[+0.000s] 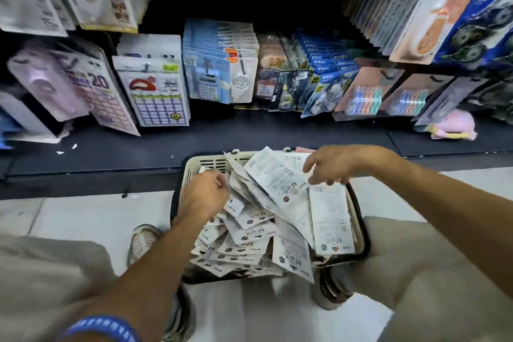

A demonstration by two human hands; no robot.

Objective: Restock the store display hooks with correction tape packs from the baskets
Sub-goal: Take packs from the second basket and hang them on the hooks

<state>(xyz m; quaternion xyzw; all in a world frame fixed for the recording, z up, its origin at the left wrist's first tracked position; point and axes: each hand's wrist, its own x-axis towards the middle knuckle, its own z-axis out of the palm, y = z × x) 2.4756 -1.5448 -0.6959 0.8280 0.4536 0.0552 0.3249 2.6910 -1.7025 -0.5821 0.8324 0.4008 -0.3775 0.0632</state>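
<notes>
Restocking appears at an early stage. The basket (361,233) on the floor between the person's knees is heaped with correction tape packs (249,233), so most stock remains to be hung. Left hand (204,194) is curled into the pile at the basket's far left; whether it grips a pack cannot be told. Right hand (330,168) hovers over the upper packs, fingers loosely spread, holding nothing visible. Display hooks (219,64) behind already carry assorted goods.

1 head view looks steeply down, close above basket (361,233), facing shelves (222,130).
</notes>
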